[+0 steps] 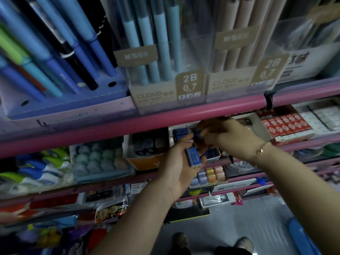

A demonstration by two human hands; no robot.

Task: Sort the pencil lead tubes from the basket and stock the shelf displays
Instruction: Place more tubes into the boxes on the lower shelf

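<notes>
Left hand [176, 162] fingers curled round blue tubes [193, 157]; right hand [226, 135] fingers pinching one tube [197, 134] by box [257, 124] under pink shelf edge [165, 118].

Small blue pencil lead tubes [193, 157], flat and rectangular, stacked and gripped in the left hand [179, 168], ends poking up past the fingers. Another blue tube [197, 134] pinched in the right hand [226, 134], just above the left thumb, over a white display box [173, 133] already stocked with blue tubes.
</notes>
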